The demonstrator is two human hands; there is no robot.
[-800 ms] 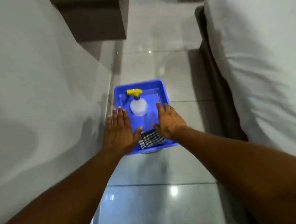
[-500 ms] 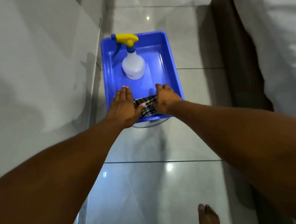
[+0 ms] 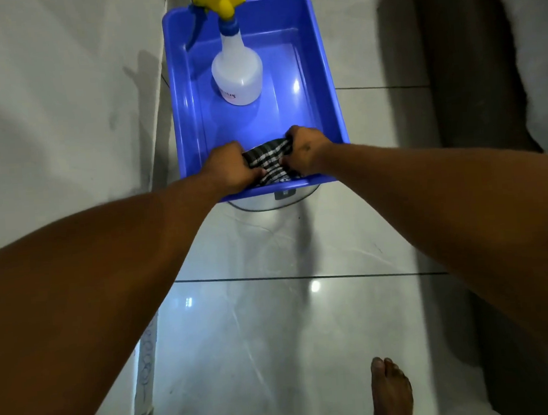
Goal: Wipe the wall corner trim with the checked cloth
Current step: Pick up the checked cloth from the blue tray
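Observation:
The black-and-white checked cloth (image 3: 268, 164) lies bunched at the near end of a blue plastic tub (image 3: 331, 99). My left hand (image 3: 227, 168) grips its left side and my right hand (image 3: 306, 148) grips its right side, fingers curled into the fabric. The grey wall (image 3: 58, 109) runs along the left, meeting the floor at a trim line (image 3: 160, 131) beside the tub.
A white spray bottle (image 3: 237, 69) with a yellow and blue trigger stands in the tub's far half. The tub rests on a round clear base on glossy floor tiles (image 3: 275, 337). A dark bed frame (image 3: 461, 80) runs along the right. My bare feet (image 3: 391, 390) show at the bottom.
Both hands went from flat and open over the tub to closed on the checked cloth, bunching it. The view has come closer to the tub.

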